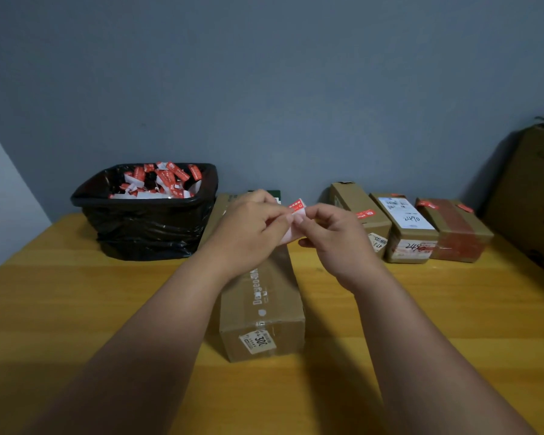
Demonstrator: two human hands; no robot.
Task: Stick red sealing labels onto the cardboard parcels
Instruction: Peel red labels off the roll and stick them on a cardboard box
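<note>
While both forearms reach forward from the bottom of the head view, the two hands meet above the far half of a long cardboard parcel (261,306) that lies lengthwise on the yellow wooden table (76,302). The left hand (248,227) is turned palm-inward, its fingers curled and its thumb and forefinger pinching a red sealing label (296,205) together with its pale backing strip (291,235), which hangs down below the fingers. The right hand (333,233) faces it, fingers likewise curled, thumb and forefinger pinching the same label at its upper edge; the fingertips of the two hands touch. The label is held in the air, clear of the parcel's top.

The long parcel carries one white sticker (258,341) on its near end. To the right, against the grey wall, three smaller parcels stand side by side: a plain brown box (355,202) with one red label on it, a box with a white shipping label (405,221), and a box wrapped in reddish tape (453,227) bearing two red labels. One large cardboard carton (531,189) sits at the right edge. One black bin (148,215), lined with a black bag, stands at the left, just beside the long parcel, holding many red-and-white label scraps, too many to count.
</note>
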